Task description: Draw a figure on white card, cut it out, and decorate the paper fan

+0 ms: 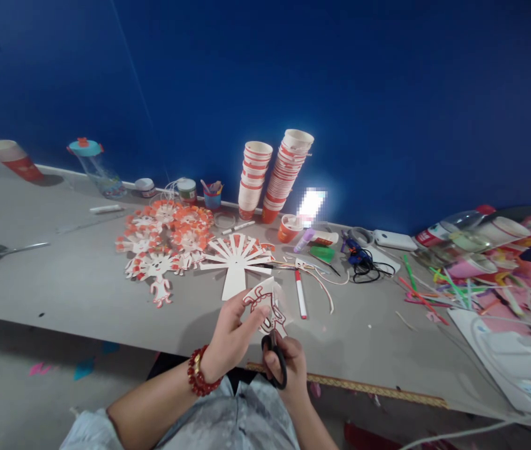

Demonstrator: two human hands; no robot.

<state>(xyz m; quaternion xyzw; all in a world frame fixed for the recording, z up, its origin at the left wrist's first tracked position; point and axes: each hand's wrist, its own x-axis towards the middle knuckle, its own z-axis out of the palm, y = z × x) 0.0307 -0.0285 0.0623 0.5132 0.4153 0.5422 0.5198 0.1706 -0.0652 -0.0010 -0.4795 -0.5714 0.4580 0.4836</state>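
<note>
My left hand [236, 331] pinches a white paper piece [260, 297] with red-brown drawn outlines, thumb on top. In my right hand [293, 362] is a pair of scissors [282, 374] with black handles; its blades are at the lower edge of the paper and mostly hidden. Just beyond my hands lies a white cut cup [233, 270] with its strips fanned out. To its left is a pile of orange-and-white paper figures [171, 228], and one white figure [159, 275] lies at the pile's near side. A red-and-white marker [301, 294] rests right of the paper.
Two tall stacks of paper cups [254, 178] stand near the blue wall. A second pair of scissors [5, 251] lies far left, near a clear bottle [96, 169]. Coloured strips and scraps [476, 294] crowd the right side, by a tangled black cable [363, 262].
</note>
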